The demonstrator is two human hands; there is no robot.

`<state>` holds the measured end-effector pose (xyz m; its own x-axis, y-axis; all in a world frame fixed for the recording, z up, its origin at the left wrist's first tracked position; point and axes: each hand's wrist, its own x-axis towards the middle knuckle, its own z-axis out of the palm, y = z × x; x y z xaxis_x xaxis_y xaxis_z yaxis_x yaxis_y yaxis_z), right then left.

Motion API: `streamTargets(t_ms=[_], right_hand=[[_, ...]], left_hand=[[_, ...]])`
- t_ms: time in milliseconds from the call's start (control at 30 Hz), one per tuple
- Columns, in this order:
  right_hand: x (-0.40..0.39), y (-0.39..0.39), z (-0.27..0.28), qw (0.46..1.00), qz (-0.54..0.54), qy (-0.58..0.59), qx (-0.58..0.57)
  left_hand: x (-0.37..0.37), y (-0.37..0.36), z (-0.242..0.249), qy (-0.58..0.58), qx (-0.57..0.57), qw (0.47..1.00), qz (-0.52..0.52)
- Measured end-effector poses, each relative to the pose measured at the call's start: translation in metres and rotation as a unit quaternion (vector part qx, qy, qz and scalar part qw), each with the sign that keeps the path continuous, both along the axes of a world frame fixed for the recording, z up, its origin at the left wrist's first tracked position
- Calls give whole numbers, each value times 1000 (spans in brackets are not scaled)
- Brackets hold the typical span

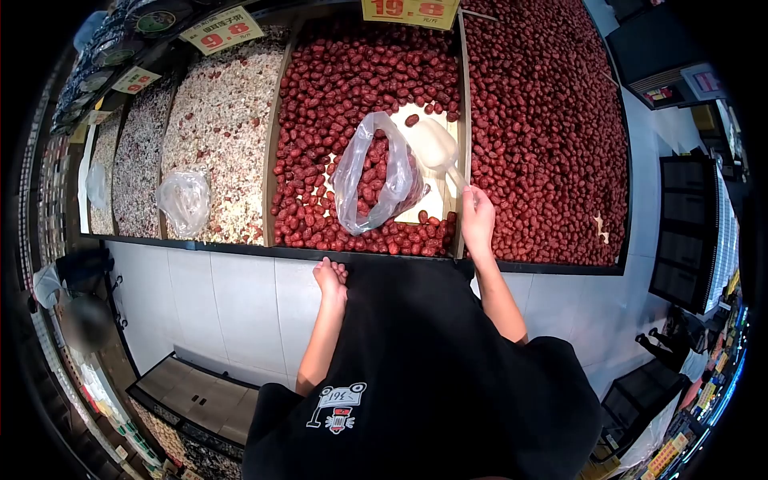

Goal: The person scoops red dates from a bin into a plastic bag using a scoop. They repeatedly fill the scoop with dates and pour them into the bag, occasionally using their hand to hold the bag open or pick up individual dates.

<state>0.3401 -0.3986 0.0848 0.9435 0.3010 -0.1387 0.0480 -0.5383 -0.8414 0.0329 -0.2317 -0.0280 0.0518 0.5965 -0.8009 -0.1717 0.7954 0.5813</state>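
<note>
My right hand (478, 218) is closed around the handle of a pale scoop (434, 146), whose blade rests over a bare patch of the middle bin. One red date (412, 120) lies at the scoop's upper left edge. Left of the scoop, a clear plastic bag (349, 181) stands with its mouth spread and red dates (374, 176) inside. Loose red dates (320, 96) surround the bag and fill the back of the bin. My left hand (331, 280) is curled at the bin's front edge, with nothing visible in it.
Wooden dividers (273, 144) separate the bins. A bin of smaller red dates (544, 144) lies to the right; mixed grains (220, 120) lie left, with a crumpled plastic bag (184, 202) on them. Price signs (222, 30) stand at the back. A person (84, 312) is at far left.
</note>
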Motion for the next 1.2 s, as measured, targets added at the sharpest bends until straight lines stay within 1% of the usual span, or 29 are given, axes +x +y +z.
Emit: streamTargets(t_ms=[67, 100, 133, 233, 300, 367, 433, 567, 633, 767, 800, 900, 1200], right_hand=[[6, 15, -13, 1000, -8, 17, 20], [10, 22, -24, 998, -3, 23, 52], [14, 30, -36, 997, -3, 54, 60], [23, 52, -53, 979, -3, 146, 140], [24, 58, -37, 939, -4, 281, 199], [21, 64, -40, 934, -26, 277, 223], [17, 60, -35, 931, -21, 274, 239], [8, 49, -20, 918, -51, 289, 268], [7, 36, -30, 921, -38, 284, 264], [2, 19, -17, 934, -36, 247, 257], [1, 16, -16, 937, -50, 239, 248], [-3, 6, -21, 927, -57, 215, 302], [-15, -5, -14, 930, -64, 191, 306]], left_hand=[[1, -1, 4, 2, 2, 1000, 3], [3, -1, 6, 2, 5, 1000, 4], [3, -1, 8, 1, 3, 1000, 1], [3, -1, 10, -1, 2, 1000, -1], [0, 0, 6, -11, 1, 1000, -6], [2, 0, 9, -1, -4, 1000, -1], [1, -2, 8, 1, -5, 1000, 8], [-1, 1, -8, 8, -3, 1000, 17], [1, -1, -6, -6, 14, 1000, 18], [8, -6, -6, 1, 38, 998, 55], [10, -8, -8, 7, 42, 997, 65], [13, -12, -8, 16, 69, 995, 67], [15, -14, -9, -12, 73, 994, 82]])
